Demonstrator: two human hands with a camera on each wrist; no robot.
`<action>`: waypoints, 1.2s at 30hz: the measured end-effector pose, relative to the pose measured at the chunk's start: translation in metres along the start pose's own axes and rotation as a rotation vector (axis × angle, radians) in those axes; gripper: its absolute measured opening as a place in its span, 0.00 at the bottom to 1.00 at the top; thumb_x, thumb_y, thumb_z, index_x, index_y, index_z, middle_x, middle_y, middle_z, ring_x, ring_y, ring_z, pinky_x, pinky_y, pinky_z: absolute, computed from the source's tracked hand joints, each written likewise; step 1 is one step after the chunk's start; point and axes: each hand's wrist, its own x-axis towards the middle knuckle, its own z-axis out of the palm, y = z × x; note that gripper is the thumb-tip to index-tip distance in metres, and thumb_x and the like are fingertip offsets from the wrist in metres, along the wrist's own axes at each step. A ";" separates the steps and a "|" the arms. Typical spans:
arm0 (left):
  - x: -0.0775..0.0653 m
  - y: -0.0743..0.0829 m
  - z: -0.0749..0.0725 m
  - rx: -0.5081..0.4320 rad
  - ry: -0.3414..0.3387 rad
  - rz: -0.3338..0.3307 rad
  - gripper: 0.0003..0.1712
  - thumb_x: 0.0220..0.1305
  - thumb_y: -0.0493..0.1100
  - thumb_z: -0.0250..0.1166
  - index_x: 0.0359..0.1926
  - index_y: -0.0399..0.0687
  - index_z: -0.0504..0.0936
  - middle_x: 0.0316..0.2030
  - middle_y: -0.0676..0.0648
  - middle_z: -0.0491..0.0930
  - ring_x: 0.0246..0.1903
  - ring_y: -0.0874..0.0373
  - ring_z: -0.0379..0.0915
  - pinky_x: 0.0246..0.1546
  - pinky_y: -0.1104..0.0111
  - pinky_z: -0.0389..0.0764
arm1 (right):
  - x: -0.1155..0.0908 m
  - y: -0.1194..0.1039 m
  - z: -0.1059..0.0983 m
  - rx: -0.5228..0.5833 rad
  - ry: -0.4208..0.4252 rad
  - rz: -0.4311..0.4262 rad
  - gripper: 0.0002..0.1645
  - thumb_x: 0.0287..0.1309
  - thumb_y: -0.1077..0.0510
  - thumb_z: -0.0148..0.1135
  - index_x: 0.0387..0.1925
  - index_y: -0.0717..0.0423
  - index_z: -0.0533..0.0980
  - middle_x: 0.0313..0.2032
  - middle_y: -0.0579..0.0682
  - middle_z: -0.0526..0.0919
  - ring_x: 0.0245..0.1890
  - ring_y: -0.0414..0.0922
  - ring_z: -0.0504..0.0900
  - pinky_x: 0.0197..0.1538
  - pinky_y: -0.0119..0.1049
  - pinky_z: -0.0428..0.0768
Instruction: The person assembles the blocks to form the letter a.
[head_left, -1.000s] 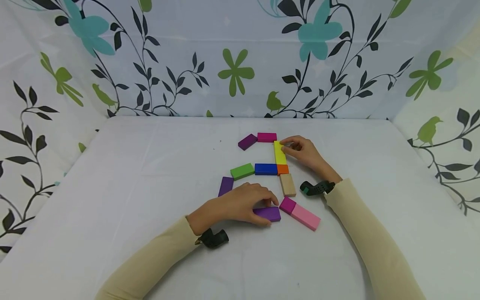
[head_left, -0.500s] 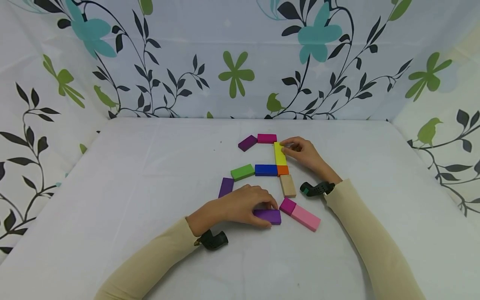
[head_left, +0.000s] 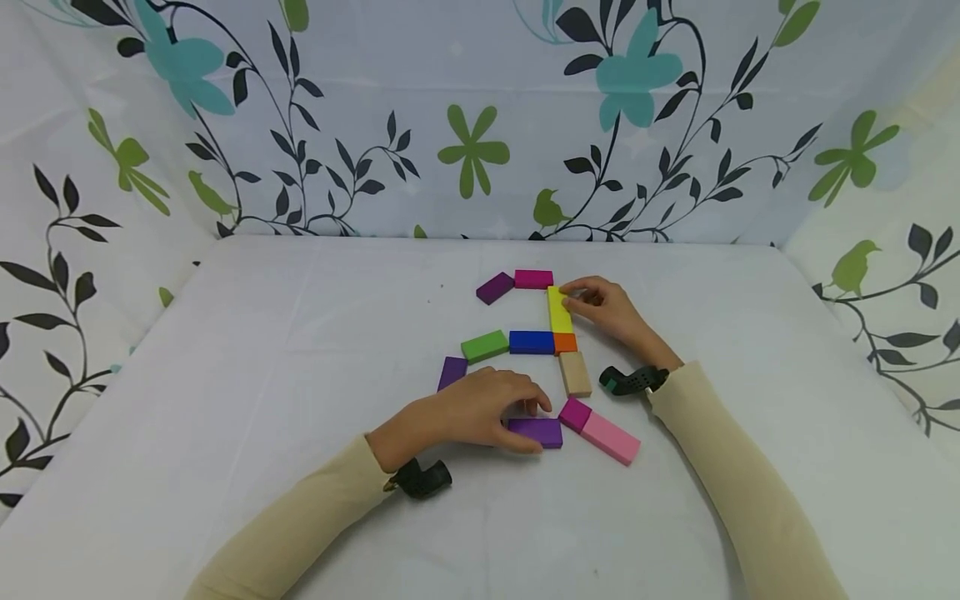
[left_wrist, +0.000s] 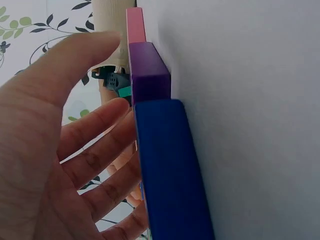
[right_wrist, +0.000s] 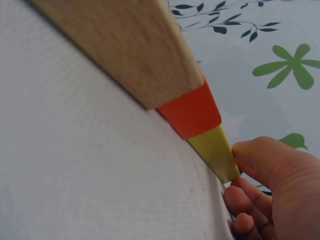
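My left hand [head_left: 483,408] hovers around a purple block [head_left: 536,432], thumb and fingers spread. In the left wrist view its fingers stand apart from the purple block and from a dark blue block [left_wrist: 172,165] close to the camera. My right hand [head_left: 611,308] holds its thumb and index finger against the far end of a yellow block [head_left: 559,310]. That block adjoins an orange block [right_wrist: 192,111], then a wooden-coloured block [head_left: 575,373]. A magenta block [head_left: 574,414] touches a pink block [head_left: 611,438] right of the purple one.
A plum block [head_left: 495,288] and a crimson block [head_left: 533,279] lie at the far end. A blue block [head_left: 532,342], a green block [head_left: 485,346] and a dark purple block [head_left: 452,372] continue the line leftward. White cloth [head_left: 300,333] covers the table; patterned curtains surround it.
My left fingertips have drawn back slightly from the purple block. The right hand stays at the yellow block, and the blocks keep their arrangement.
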 end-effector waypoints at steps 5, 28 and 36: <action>-0.014 -0.005 -0.003 0.004 -0.017 -0.010 0.28 0.56 0.58 0.71 0.55 0.54 0.79 0.43 0.58 0.79 0.46 0.65 0.72 0.53 0.65 0.72 | 0.000 -0.001 0.001 -0.003 -0.004 -0.004 0.21 0.66 0.51 0.61 0.57 0.55 0.77 0.53 0.56 0.75 0.43 0.51 0.71 0.46 0.39 0.70; -0.036 -0.024 -0.009 -0.102 -0.049 0.061 0.23 0.60 0.47 0.71 0.56 0.48 0.79 0.51 0.52 0.79 0.53 0.59 0.71 0.57 0.68 0.73 | 0.000 -0.002 0.001 -0.006 0.002 0.023 0.21 0.66 0.51 0.61 0.57 0.56 0.77 0.53 0.57 0.75 0.44 0.50 0.70 0.44 0.37 0.69; -0.043 -0.028 -0.012 -0.080 0.029 0.048 0.25 0.57 0.51 0.73 0.54 0.52 0.80 0.53 0.52 0.76 0.56 0.57 0.67 0.59 0.61 0.71 | 0.001 -0.002 0.001 0.006 -0.004 0.036 0.22 0.65 0.50 0.61 0.57 0.55 0.77 0.52 0.56 0.75 0.44 0.51 0.70 0.46 0.38 0.70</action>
